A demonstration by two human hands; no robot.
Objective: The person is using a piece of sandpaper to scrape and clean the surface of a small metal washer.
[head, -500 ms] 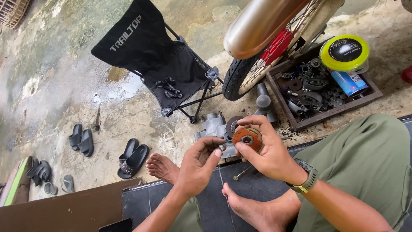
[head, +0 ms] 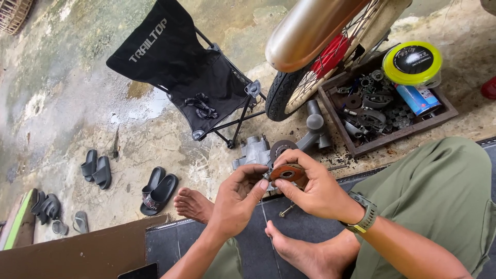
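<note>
Right hand (head: 315, 188) pinching a rusty round disc (head: 287, 172) at frame centre, left hand (head: 238, 199) fingering its edge, above grey metal housing (head: 253, 152); inspection stage, steady grip likely needed next.

Folding chair (head: 191, 82) far left, wheel (head: 289, 93) to its right, parts tray (head: 385, 142) far right with spool (head: 412, 62) on its far corner, sandals (head: 159, 190) near left, metal casting (head: 253, 152) between chair and hands, disc (head: 287, 173) just near it
</note>
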